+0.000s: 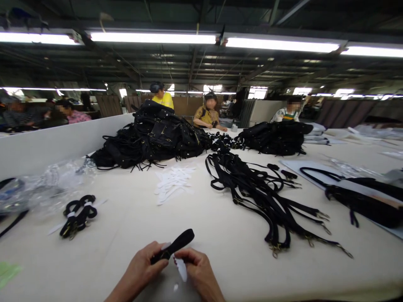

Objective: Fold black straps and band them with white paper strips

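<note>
Left hand: near edge of table, centre-left. Fingers curled and pressed onto the near end of a folded black strap; thumb on top. Strap is pinched in this hand, its far end angled up-right, clear of the table surface.

Right hand: just beside the left hand, touching the strap from the right. Thumb and forefinger pinch a small white paper strip that hangs below the strap. A white scrap lies btwn the wrists, near edge.

Strap position: near-centre of scene, above the table, btwn both hands.

Surroundings:
- Bundled straps, black w/ white paper bands, lie left of the hands, well apart.
- Clear plastic bags lie far-left, against the white partition.
- White paper strips, loose pile, lie mid-table, far of the hands.
- Loose strap pile, black w/ brass-colour clips, spreads right of centre; clip ends point near-right.
- Black bag heap sits far-left of centre; second bag heap sits far-right.
- A black bag on a grey sheet lies at the right edge.
- Green scrap lies near-left corner.

Other persons: three sit at the far end of the table, behind the heaps; more sit beyond the partition, far-left. None of their hands are near the strap.
</note>
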Tool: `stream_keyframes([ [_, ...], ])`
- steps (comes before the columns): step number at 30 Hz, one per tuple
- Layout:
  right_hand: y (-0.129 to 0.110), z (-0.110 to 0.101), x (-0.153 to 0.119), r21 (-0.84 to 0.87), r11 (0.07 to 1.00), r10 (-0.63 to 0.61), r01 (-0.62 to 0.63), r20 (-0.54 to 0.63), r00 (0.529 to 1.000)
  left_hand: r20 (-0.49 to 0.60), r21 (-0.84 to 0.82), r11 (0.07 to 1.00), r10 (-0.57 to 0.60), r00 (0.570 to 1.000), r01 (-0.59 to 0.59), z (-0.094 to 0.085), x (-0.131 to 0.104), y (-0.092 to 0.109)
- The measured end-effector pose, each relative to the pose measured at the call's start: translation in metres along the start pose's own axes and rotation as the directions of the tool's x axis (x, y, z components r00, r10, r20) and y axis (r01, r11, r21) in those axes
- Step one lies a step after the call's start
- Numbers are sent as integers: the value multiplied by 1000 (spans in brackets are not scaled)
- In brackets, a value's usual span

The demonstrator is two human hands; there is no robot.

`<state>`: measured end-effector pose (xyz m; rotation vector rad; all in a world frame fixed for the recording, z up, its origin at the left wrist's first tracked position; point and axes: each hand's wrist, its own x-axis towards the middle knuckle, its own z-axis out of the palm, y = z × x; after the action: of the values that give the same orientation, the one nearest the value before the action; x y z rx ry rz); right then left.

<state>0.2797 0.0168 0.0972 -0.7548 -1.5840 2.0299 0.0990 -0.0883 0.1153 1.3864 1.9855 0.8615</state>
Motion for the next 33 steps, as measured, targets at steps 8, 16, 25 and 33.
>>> stream_keyframes([
  [8, 12, -3, -6, -288, 942, -205, 171, -94, 974, -40, 162, 985, 60, 997, -52, 26, -1, -14],
  [16, 11, -1, 10, -98, 993, 53, -62, -92, 994, -79, 139, 989, -49, 996, 59, 33, 7, -30],
  [25, 3, 7, 32, -277, 950, 111, -143, -127, 986, -75, 59, 996, -69, 995, 74, 33, 8, -29],
  [33, -11, 10, 40, -473, 856, 155, -207, -147, 977, -96, 164, 986, 21, 995, -5, 39, 1, -34],
])
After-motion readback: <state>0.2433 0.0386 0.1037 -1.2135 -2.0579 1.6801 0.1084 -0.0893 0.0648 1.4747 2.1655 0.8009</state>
